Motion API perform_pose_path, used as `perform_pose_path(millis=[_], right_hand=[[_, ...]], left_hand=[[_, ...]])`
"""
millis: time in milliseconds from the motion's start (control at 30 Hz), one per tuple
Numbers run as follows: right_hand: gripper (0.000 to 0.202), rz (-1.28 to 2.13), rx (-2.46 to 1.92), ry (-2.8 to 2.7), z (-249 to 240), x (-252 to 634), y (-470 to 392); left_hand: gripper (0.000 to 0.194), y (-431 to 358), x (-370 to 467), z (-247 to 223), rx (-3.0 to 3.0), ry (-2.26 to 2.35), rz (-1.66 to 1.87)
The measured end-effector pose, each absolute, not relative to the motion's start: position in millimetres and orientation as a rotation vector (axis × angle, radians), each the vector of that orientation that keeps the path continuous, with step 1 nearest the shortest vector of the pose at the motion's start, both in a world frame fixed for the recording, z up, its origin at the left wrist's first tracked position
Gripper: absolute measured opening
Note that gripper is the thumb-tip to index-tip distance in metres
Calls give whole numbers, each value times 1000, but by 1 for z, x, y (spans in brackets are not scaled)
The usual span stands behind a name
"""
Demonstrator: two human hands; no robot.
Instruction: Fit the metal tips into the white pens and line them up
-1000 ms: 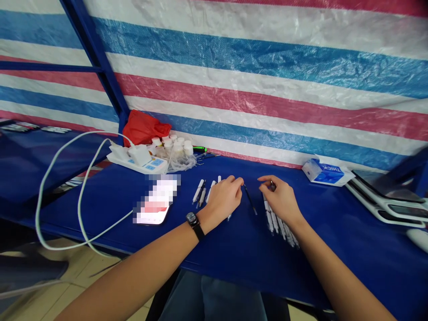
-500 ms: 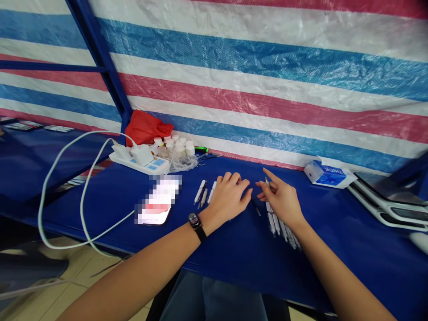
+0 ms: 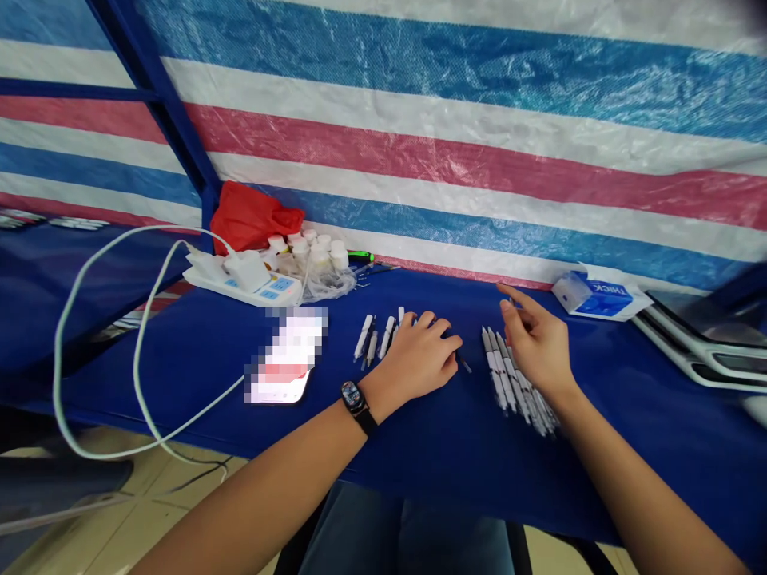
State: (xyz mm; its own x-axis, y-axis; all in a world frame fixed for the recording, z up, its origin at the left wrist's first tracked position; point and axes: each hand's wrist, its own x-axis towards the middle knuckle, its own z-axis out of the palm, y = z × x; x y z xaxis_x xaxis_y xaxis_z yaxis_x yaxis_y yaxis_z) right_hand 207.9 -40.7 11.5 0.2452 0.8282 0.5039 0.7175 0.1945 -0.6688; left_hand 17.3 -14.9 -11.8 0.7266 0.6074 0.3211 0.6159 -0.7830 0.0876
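My left hand (image 3: 416, 359), a black watch (image 3: 353, 397) at its wrist, is palm down over the table with bent fingers slightly apart. White caps and pen parts (image 3: 367, 337) lie beside and partly under it, and a thin dark piece (image 3: 466, 365) shows by its fingertips. Over the upper end of a row of white pens with silver tips (image 3: 506, 375) is my right hand (image 3: 539, 343). Its index finger points out to the left, while the thumb and other fingers close on a pen, mostly hidden, of which only a small tip shows.
A lit phone (image 3: 284, 359) with a cable lies left, before a white power strip (image 3: 269, 287). Behind are a red bag (image 3: 252, 217), small white-capped bottles (image 3: 319, 254) and a green-black tool (image 3: 360, 256). A blue-white box (image 3: 599, 295) and grey-white trays (image 3: 707, 343) stand right.
My right hand has moved right and slightly up, uncovering the tips of the pen row. My left hand has shifted slightly right, showing more white caps. The camera view has shifted a little.
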Motion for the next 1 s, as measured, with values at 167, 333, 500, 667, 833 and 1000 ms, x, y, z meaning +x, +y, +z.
perform_pose_path(millis=[167,333,500,667,833,1000], right_hand=[[49,150,-1584,-1556,11,204,-42],[46,197,-1634,-1811,5,191,-46],[42,213,-1700,-1909,1,189,-46],[33,-11,-1741,-1867,8,211,-40],[18,-156,-1861,-1960,18,225,-41],[28,-54,-1998,-2118,20,224,-46]], left_hand=[[23,-11,15,-7,-2917,-1070,-483],[24,-4,9,4,-2795,-1101,-587],[28,3,3,7,-2708,-1175,-704],[26,2,5,4,-2779,-1144,-662],[25,-8,14,-2,-2940,-946,-600],[29,-10,17,-4,-2970,-892,-586]])
